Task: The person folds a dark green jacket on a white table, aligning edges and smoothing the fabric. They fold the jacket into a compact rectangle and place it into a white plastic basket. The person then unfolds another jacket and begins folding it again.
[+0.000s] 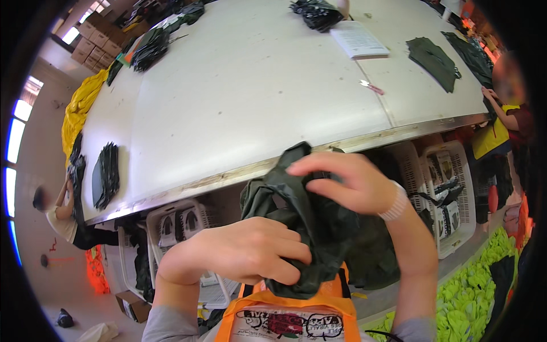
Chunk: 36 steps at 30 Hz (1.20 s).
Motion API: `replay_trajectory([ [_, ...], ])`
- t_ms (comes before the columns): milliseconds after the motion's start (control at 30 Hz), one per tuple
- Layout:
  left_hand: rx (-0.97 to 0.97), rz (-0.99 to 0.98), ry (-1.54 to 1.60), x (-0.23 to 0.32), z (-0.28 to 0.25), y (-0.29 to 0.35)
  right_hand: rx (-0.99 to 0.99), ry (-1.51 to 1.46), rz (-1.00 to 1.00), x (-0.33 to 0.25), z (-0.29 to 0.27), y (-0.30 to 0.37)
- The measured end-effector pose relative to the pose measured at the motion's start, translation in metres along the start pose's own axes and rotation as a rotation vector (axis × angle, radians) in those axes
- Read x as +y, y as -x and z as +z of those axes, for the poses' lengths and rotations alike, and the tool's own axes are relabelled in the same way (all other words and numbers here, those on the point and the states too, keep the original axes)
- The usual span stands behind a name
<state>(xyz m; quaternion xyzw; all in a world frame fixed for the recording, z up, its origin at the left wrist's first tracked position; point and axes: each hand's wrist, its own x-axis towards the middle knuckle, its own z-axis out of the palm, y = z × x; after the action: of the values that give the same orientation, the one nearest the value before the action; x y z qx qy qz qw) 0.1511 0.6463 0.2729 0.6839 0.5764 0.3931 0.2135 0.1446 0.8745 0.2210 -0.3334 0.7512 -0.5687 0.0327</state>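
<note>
Some dark green fabric (327, 248) hung by the table (228, 102)'s near edge; the left hand (250, 251) pinched its folds, the right hand (356, 185) curved over its top, grip unclear. Even, light tension seemed best.

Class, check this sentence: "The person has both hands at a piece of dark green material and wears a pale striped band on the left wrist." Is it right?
Not quite: the head view shows the pale striped band on the right wrist. The left hand and right hand are indeed at the dark green material.
</note>
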Motion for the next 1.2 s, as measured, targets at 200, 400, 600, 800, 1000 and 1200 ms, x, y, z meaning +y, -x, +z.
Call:
replay_trajectory([
  [200, 0.439, -0.176, -0.318, 0.047, -0.017, 0.046, -0.468, 0.101, 0.722, 0.125, 0.068, 0.027],
  [400, 0.996, -0.529, -0.623, 0.012, -0.038, 0.081, 0.006, 0.211, 0.632, 0.072, 0.031, 0.016],
  [600, 1.494, -0.808, -0.576, -0.087, -0.066, 0.091, 0.837, 0.523, 0.098, -0.098, 0.039, -0.036],
  [800, 1.807, -0.216, 0.782, -0.148, -0.065, 0.090, -0.817, -0.554, 0.394, 0.016, 0.177, 0.052],
  [1000, 1.742, -0.171, 1.057, -0.093, -0.048, 0.070, 0.548, 0.451, 0.571, 0.172, 0.096, 0.133],
  [1200, 1.441, 0.174, 0.758, -0.047, -0.039, 0.069, 0.535, 0.281, 0.156, 0.167, 0.059, 0.096],
])
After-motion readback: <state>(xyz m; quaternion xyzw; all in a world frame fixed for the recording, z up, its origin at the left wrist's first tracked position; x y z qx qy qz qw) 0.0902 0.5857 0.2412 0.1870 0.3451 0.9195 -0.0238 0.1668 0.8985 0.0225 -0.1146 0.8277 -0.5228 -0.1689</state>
